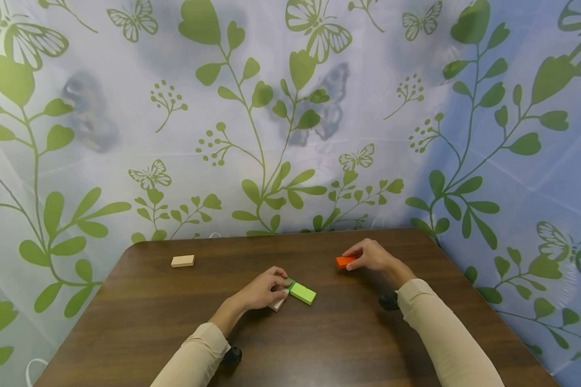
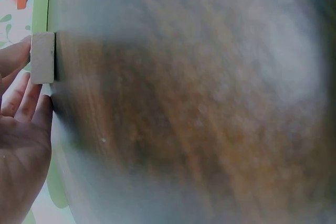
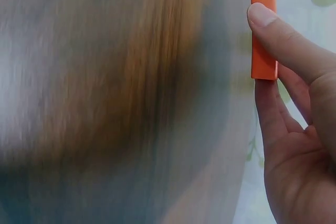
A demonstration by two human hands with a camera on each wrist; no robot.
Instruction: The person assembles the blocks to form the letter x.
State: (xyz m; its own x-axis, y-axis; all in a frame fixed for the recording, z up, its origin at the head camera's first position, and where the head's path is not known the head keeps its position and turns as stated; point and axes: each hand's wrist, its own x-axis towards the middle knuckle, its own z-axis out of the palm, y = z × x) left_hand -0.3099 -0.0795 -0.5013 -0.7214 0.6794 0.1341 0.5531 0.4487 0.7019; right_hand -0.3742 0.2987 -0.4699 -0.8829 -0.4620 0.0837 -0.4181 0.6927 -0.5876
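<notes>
I clamp orange block (image 1: 345, 262) in right grip (image 1: 375, 256). Left grip (image 1: 259, 290) sits at pale block (image 1: 278, 305), light-green block (image 1: 303, 294) near; can't tell if clamped. Brown desk (image 1: 324, 344) beneath.

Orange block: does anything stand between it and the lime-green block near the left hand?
Nothing visible does; in the head view, only brown tabletop lies between the orange block, pinched by the right hand, and the lime-green block.

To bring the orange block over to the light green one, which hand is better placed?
Probably the right hand: it pinches the orange block. The left hand is away from that, at the pale block beside the light green block.
</notes>
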